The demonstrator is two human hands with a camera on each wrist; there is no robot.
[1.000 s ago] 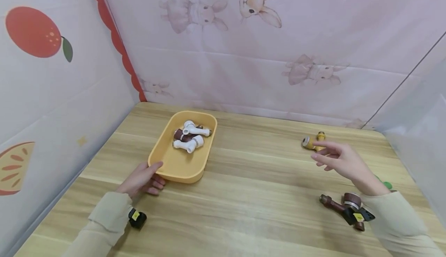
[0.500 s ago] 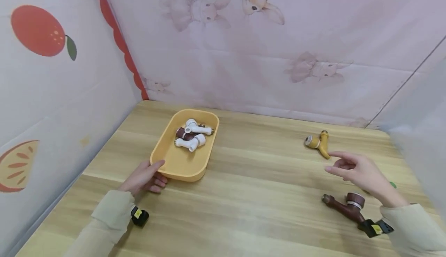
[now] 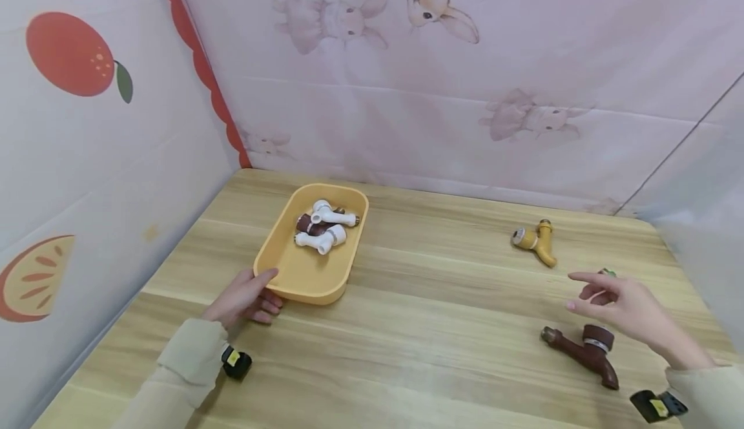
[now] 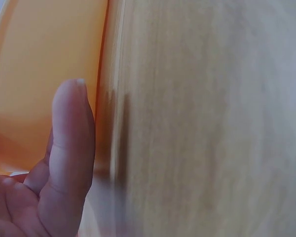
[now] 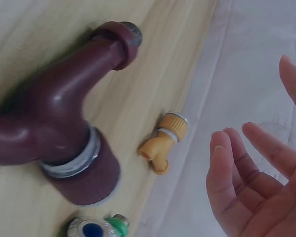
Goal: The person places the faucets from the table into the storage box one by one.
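Six taps are counted across tray and table.

Head view: two white taps (image 3: 325,240) and a dark brown tap (image 3: 305,224) are heaped at the far end of a yellow tray (image 3: 305,275), set at the left of the wooden table (image 3: 442,325). The near left corner of the tray is grasped by the left hand (image 3: 241,300). Three loose taps are laid out at the right: a yellow tap (image 3: 544,244) farthest back, a green tap (image 3: 608,272) mostly hidden, a larger brown tap (image 3: 588,353) nearest. Above them the right hand (image 3: 624,303) is held empty, half open, its index finger extended. Step in hand, as judged: the tray is steadied while a loose tap is sought; which one is meant cannot be told.

Left wrist view: the thumb (image 4: 71,138) is laid along the tray's edge; the other fingers are mostly out of view.

Right wrist view: the fingers (image 5: 221,170) are loosely bent, and no tap is touched. For a pick-up, it is judged, the hand would have to be lowered and closed around a tap's body, with the neighbouring taps left undisturbed.
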